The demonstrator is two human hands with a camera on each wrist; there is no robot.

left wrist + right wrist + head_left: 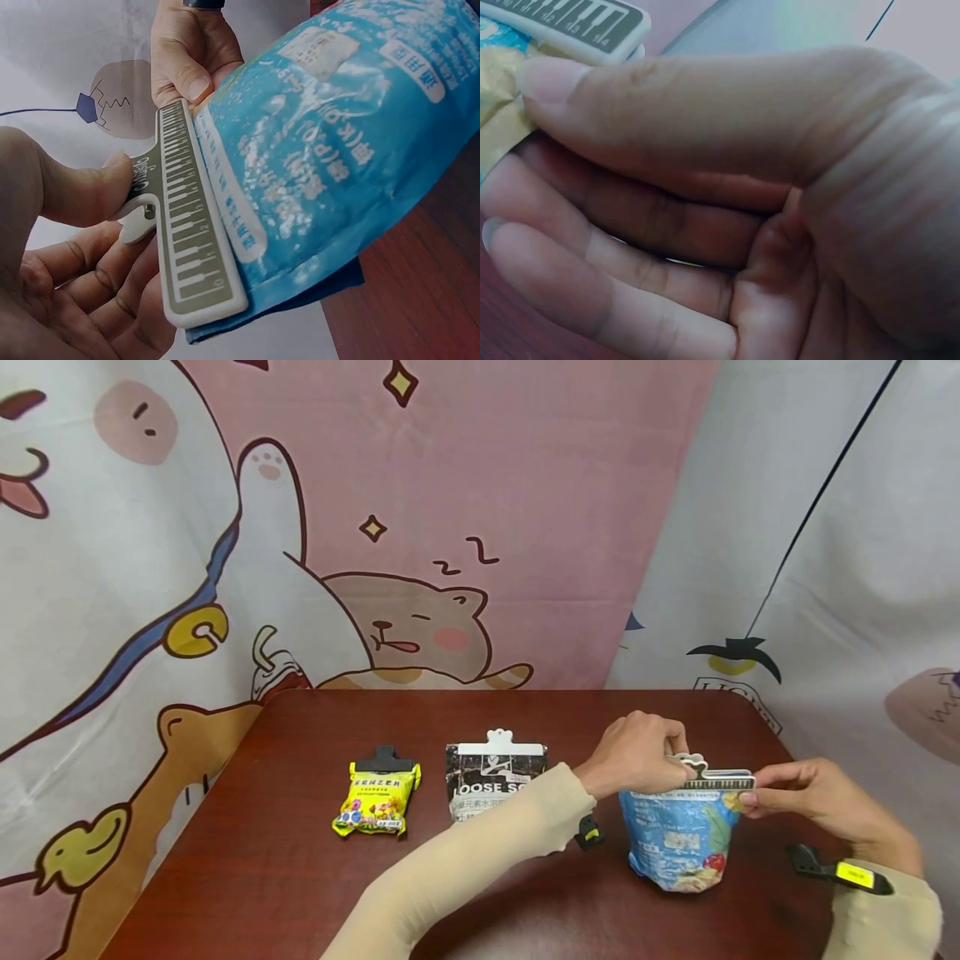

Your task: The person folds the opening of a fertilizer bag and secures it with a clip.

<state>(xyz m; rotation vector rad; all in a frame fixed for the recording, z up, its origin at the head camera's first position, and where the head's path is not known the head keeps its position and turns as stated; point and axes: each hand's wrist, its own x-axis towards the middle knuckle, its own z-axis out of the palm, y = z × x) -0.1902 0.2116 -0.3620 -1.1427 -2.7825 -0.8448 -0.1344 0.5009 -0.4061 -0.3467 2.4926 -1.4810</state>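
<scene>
Upright on the right side of the table stands a blue bag (667,827) with white print. Across its top edge lies a long clip (196,240) with a piano-key and ruler pattern and a white border. My left hand (636,753) pinches the clip's handle between thumb and fingers, as the left wrist view shows up close. At the bag's upper right corner, my right hand (832,797) pinches the bag; the right wrist view shows the thumb (562,82) on a yellowish part just below the clip's end. The bag's back is hidden.
A yellow bag (377,797) with a black clip (385,762) lies at the left. In the middle is a black-and-white bag (480,781) with a white clip (501,747), partly hidden by my left sleeve (480,852). A cartoon-print cloth (525,510) hangs behind the table (247,860).
</scene>
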